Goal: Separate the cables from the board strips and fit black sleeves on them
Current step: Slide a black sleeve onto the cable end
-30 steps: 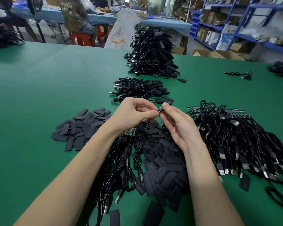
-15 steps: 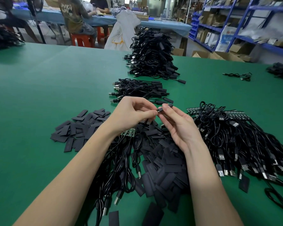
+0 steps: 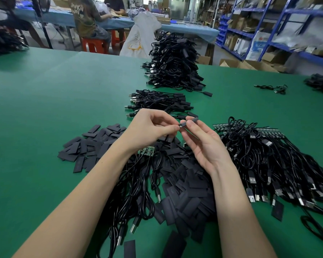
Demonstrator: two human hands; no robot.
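Above the middle of the green table (image 3: 45,112), the right hand (image 3: 203,146) pinches a black sleeve (image 3: 191,121) between thumb and fingertips, the sleeve jutting past them toward the far edge. The left hand (image 3: 149,129) pinches the cable (image 3: 158,161) end at the sleeve's near mouth; the cable hangs down onto loose sleeves (image 3: 186,185). More cables (image 3: 268,161) lie toward the right edge.

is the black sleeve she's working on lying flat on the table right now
No, the black sleeve is held up above the green table, pinched between the left hand and right hand.
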